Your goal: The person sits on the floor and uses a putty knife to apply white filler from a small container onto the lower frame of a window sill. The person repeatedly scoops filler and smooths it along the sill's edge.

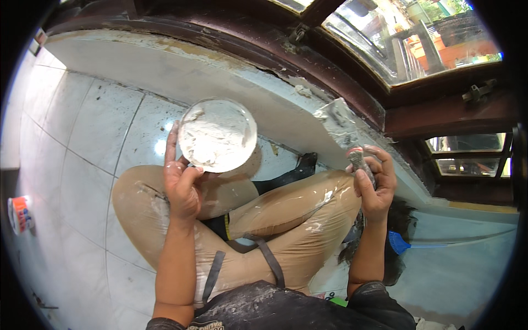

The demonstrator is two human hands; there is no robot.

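My left hand (184,187) grips the near left rim of a round white bowl (252,118), thumb at the rim and fingers along its side. White putty (214,135) fills the bowl, its surface uneven. In my right hand (378,181) is the handle of a putty knife (340,124), fingers wrapped round it. The knife's wide blade is smeared with grey-white putty and points up and away, close to the sill of the low wall (264,110). Bowl and knife are well apart. Both hands are above my bent legs.
Dark wooden window frames (352,60) with metal latches rise beyond the sill. A white and orange tub (21,214) stands on the tiled floor (82,159) at far left. To the right lie a blue broom head (398,242) with a long handle and a dark heap (400,220).
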